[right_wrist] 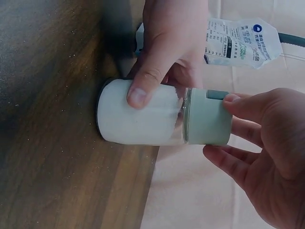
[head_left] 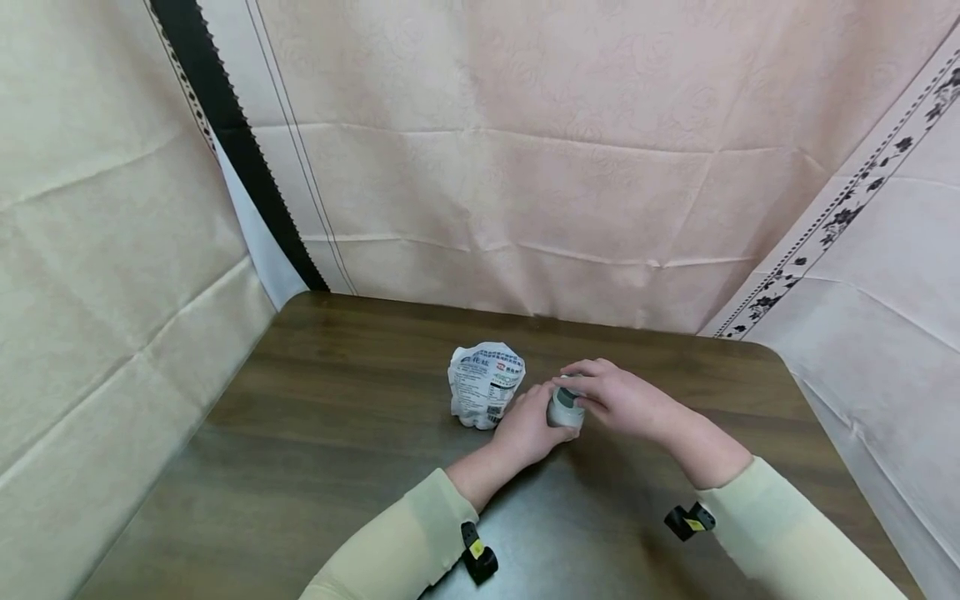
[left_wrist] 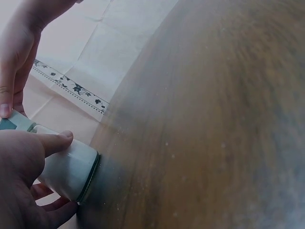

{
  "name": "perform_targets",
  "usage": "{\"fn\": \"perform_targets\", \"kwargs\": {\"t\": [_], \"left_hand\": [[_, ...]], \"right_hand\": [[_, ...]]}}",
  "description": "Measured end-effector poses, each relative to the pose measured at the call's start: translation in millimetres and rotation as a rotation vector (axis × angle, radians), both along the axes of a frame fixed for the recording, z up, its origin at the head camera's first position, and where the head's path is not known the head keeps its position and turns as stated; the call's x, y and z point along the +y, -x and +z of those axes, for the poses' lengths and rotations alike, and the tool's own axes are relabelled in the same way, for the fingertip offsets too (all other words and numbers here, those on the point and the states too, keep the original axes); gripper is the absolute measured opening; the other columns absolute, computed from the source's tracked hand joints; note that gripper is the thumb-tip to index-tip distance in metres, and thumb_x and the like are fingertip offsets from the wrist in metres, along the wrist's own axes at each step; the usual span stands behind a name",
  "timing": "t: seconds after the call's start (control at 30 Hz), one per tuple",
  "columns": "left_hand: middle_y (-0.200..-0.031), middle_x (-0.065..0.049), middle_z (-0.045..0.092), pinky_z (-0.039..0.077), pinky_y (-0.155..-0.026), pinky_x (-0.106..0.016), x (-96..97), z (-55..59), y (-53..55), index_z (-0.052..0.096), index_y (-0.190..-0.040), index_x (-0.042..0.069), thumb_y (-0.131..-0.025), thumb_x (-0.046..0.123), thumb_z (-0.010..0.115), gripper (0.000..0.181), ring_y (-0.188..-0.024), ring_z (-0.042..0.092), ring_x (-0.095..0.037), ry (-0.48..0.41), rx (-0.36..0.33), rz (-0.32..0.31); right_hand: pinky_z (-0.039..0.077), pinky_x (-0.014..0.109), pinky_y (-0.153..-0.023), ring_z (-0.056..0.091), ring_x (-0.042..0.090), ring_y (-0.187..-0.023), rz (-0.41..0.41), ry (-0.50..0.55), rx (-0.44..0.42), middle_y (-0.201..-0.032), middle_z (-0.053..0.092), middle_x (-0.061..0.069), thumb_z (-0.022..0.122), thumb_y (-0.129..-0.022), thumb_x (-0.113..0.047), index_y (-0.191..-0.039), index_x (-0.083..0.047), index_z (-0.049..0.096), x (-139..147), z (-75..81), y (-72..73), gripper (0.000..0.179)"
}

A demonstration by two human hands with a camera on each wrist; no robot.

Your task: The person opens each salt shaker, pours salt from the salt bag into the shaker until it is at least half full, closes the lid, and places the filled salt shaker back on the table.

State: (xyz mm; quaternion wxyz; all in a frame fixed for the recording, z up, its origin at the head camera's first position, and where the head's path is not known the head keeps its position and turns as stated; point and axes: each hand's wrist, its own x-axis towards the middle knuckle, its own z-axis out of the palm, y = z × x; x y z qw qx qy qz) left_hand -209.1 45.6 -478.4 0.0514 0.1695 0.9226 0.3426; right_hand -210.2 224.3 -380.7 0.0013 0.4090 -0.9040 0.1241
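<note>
A clear glass jar (right_wrist: 138,123) filled with white granules stands upright on the table, capped by a pale green lid (right_wrist: 207,121). My left hand (head_left: 527,429) grips the jar's body, with the thumb on one side and the fingers around the other. At the top, my right hand (head_left: 618,402) holds the lid between thumb and fingers; the right wrist view shows its thumb on a darker panel of the lid. Just left of the jar is a white printed pouch (head_left: 485,385), which neither hand appears to hold.
The brown wooden table (head_left: 337,467) has rounded far corners. Pale cloth (head_left: 525,167) hangs behind its far edge and at both sides. White specks dot the tabletop in the wrist views. Both sleeves carry a small black device (head_left: 692,522).
</note>
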Motion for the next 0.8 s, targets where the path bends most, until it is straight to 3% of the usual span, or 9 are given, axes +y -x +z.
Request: {"fn": "perform_targets", "kwargs": {"t": [0.4, 0.8], "left_hand": [[-0.126, -0.002, 0.059, 0.048, -0.090, -0.036, 0.5, -1.4, 1.3, 0.045, -0.145, 0.016, -0.084, 0.048, 0.077, 0.076, -0.110, 0.056, -0.019, 0.007, 0.006, -0.002], [-0.125, -0.002, 0.058, 0.049, -0.087, -0.034, -0.4, 0.1, 2.1, 0.044, -0.146, 0.017, -0.085, 0.048, 0.076, 0.076, -0.108, 0.056, -0.018, 0.007, 0.004, -0.014]], "right_hand": [[0.050, 0.046, -0.092, 0.055, 0.030, -0.117, -0.006, 0.051, 0.007, -0.129, 0.059, 0.013, 0.071, -0.091, -0.004, -0.131, -0.009, 0.065, 3.5, -4.7, 1.2, 0.041], [0.049, 0.043, -0.094, 0.053, 0.026, -0.121, -0.038, 0.070, -0.053, -0.134, 0.056, 0.010, 0.068, -0.094, -0.008, -0.132, -0.012, 0.065, 4.7, -5.6, 0.4, 0.039]]}}
